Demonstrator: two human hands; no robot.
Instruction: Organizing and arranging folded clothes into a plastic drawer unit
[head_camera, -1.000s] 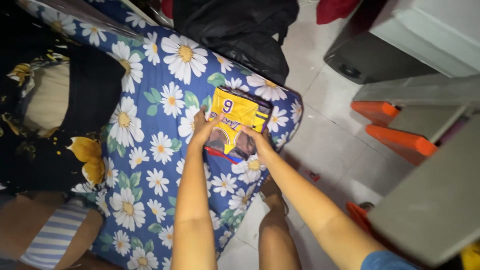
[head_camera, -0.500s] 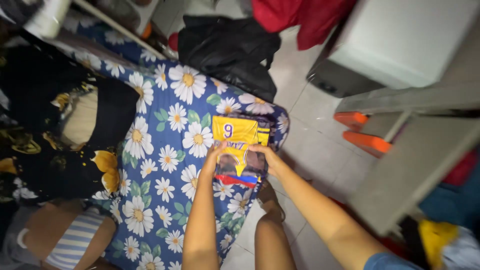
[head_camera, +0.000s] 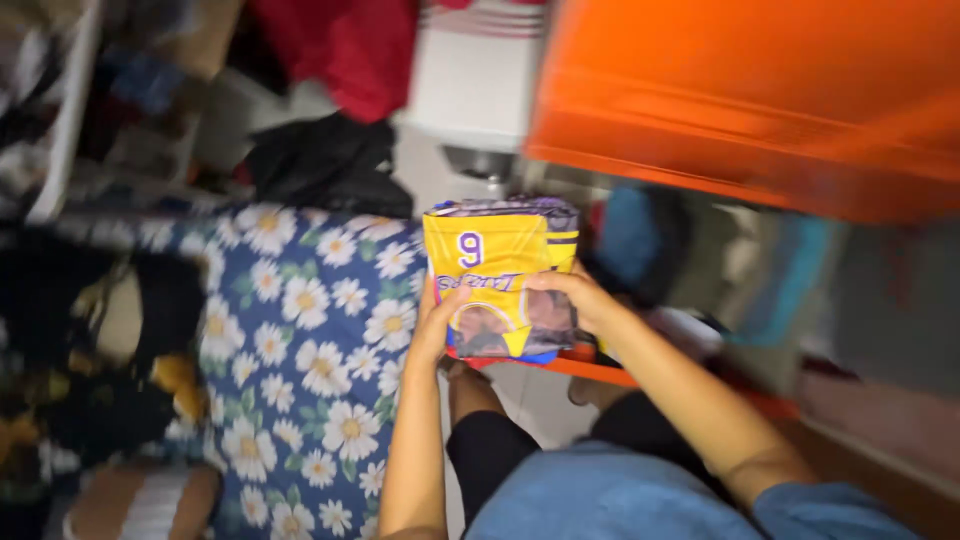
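You had the folded yellow jersey stack (head_camera: 497, 278) clamped between both palms, left hand (head_camera: 438, 322) and right hand (head_camera: 572, 296) equally close, long axis pointing away.

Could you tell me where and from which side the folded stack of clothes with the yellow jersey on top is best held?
Grip the folded stack at its two long side edges, one from each side, as the left hand and right hand do: pressing inward probably keeps the loose layers together.

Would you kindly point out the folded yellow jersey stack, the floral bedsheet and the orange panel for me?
folded yellow jersey stack (head_camera: 490, 262), head view, on the yellow top panel.
floral bedsheet (head_camera: 300, 350), head view, on the blue daisy-print middle.
orange panel (head_camera: 760, 90), head view, on its broad flat face.
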